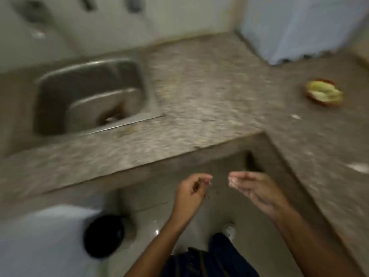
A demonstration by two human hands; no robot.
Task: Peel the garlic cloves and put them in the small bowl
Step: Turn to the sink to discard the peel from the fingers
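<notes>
The view is blurred. My left hand (192, 189) and my right hand (252, 187) hang side by side, apart, in front of the tabletop (199, 92) edge and above the floor (151, 220). My left fingers are loosely curled; my right fingertips pinch a small pale piece (232, 181), too blurred to name. A steel sink (87, 94) sits to the left. A small bowl (324, 93) with yellowish contents stands far right.

A speckled stone counter (199, 92) carries a small bowl (324, 92).
</notes>
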